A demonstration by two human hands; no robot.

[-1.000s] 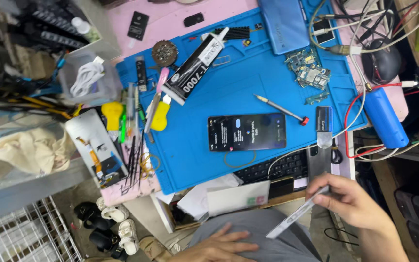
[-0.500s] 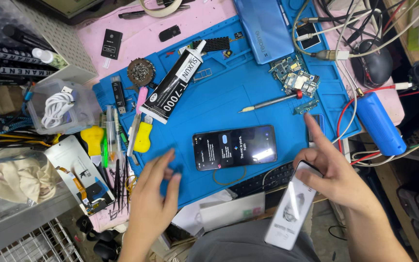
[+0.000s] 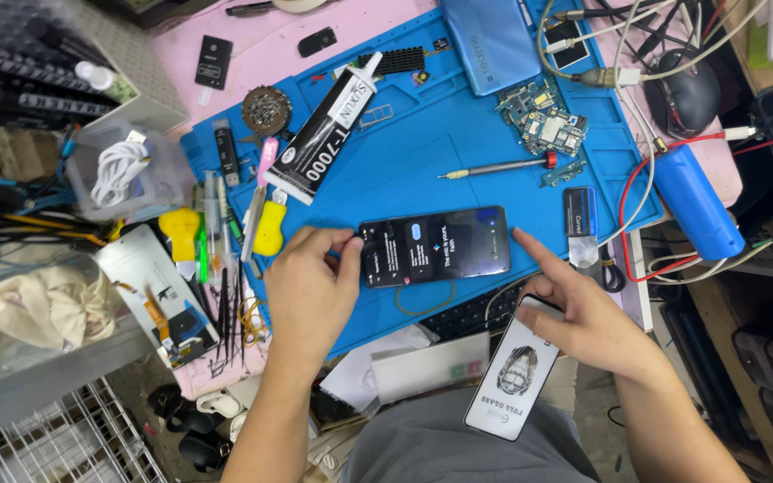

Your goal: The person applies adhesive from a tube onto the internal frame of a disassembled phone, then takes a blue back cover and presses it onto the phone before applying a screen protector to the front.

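A dark smartphone (image 3: 436, 246) with a lit screen lies flat on the blue work mat (image 3: 422, 161). My left hand (image 3: 310, 291) rests on the mat with its thumb and fingers pinching the phone's left end. My right hand (image 3: 583, 313) holds a flat white and black screen-protector packet (image 3: 513, 368) under the palm. Its index finger stretches out to the phone's right end.
On the mat lie a black glue tube (image 3: 324, 134), a screwdriver (image 3: 494, 166), a circuit board (image 3: 543, 121) and a blue phone back (image 3: 492, 40). Tweezers and small tools (image 3: 225, 268) line the mat's left edge. A blue cylinder (image 3: 695, 201) and tangled cables (image 3: 664, 54) sit at the right.
My left hand slid from the mat's front edge up to the phone's left end. My right hand, still holding the packet, lowered and now points its index finger at the phone's right end.
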